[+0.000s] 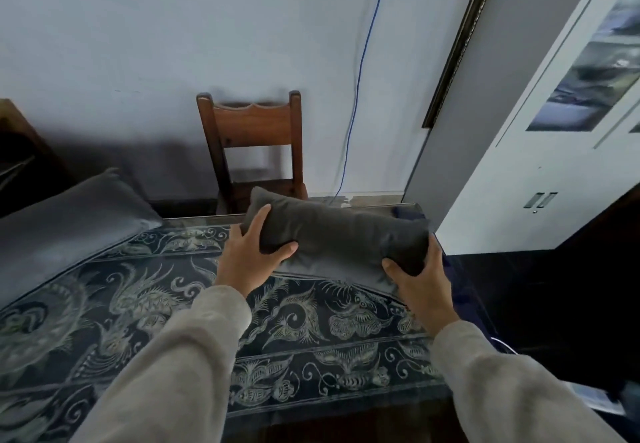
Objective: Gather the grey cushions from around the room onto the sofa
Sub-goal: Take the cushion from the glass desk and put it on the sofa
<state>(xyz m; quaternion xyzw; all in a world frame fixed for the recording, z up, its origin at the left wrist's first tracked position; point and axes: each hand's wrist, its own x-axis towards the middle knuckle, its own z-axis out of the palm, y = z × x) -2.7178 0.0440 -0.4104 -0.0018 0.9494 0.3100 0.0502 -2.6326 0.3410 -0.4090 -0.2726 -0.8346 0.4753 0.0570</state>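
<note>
Grey and soft, a small cushion is gripped at both ends, stretched between the two hands above the far part of a desk. The left hand clamps the left end, with its thumb pressed into the near face and its fingers curled over the top. The right hand clamps the right end, thumb on the near face and fingers wrapped round the outer edge. The hands are well apart, with the whole length of the cushion between them. Its lower edge sits close to the desk top, but I cannot tell whether it touches.

Pale sleeves cover both arms up to the wrists. The desk under the hands has a glass top over a dark blue cloth patterned with pale birds and scrolls.

Well to the left of the left hand lies a second cushion, larger and also grey, at the desk's left edge. Beyond the hands, behind the held cushion, a brown wooden chair stands against a white wall. A blue cable runs down that wall, beyond the space between the hands. To the right of the right hand stands a white cabinet.
</note>
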